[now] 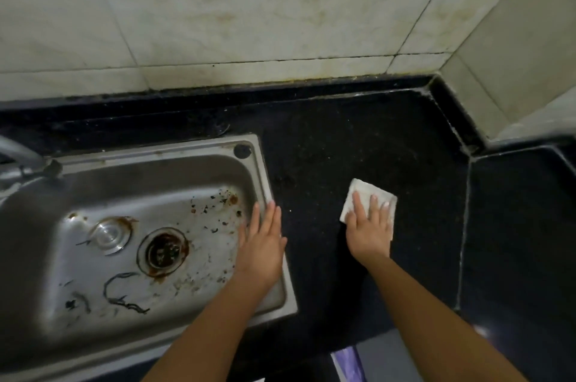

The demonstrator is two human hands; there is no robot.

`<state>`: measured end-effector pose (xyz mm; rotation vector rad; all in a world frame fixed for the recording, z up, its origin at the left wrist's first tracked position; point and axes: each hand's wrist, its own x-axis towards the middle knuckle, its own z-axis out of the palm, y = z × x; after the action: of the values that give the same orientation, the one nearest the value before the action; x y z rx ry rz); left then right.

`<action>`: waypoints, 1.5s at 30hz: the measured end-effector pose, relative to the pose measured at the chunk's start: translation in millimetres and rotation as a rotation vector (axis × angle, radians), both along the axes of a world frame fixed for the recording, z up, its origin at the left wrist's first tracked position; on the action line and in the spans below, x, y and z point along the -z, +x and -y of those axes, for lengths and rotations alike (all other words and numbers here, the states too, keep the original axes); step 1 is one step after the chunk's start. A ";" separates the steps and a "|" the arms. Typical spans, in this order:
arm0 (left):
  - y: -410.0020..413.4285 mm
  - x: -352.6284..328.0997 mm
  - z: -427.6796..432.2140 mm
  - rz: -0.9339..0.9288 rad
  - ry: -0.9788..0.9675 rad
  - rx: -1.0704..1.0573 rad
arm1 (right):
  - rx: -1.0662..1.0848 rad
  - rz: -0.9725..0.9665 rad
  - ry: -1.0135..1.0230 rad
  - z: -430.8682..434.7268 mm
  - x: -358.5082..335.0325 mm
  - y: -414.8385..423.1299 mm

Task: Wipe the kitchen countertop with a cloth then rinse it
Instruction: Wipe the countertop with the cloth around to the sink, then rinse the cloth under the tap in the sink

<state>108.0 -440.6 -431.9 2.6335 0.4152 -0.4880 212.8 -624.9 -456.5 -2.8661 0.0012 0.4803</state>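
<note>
half done at most: wiping, no rinse yet.
right hand (369,232) flat on cloth (367,188) on tabletop (343,138); left hand (263,244) flat on sink rim (261,169), holding nothing.

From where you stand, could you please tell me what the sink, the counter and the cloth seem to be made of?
Sink: brushed stainless steel, by its grey sheen and rust stains. Counter: polished black stone, probably granite, finely speckled. Cloth: white, soft, folded; fabric or paper, unclear.
</note>
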 end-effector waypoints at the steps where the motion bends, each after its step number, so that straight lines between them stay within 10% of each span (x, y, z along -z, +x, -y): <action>1: -10.2 -0.8 -3.5 -0.006 -0.028 0.047 | -0.044 0.002 0.017 -11.8 -2.3 -20.0; 13: -109.6 -15.8 -101.7 -0.010 -0.146 0.328 | 0.126 -0.022 0.193 -78.3 -38.6 -172.0; 22: -116.8 -22.8 -207.7 0.042 -0.119 0.089 | 0.117 -0.019 0.480 -172.1 -78.7 -155.2; 45: -81.1 -28.9 -387.1 0.421 -0.203 -0.684 | 0.568 -0.869 1.329 -375.1 -66.7 -123.4</action>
<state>26.9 -53.4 -403.0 2.1312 1.0002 0.2292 89.4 -249.8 -389.9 -1.1580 0.4358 1.0188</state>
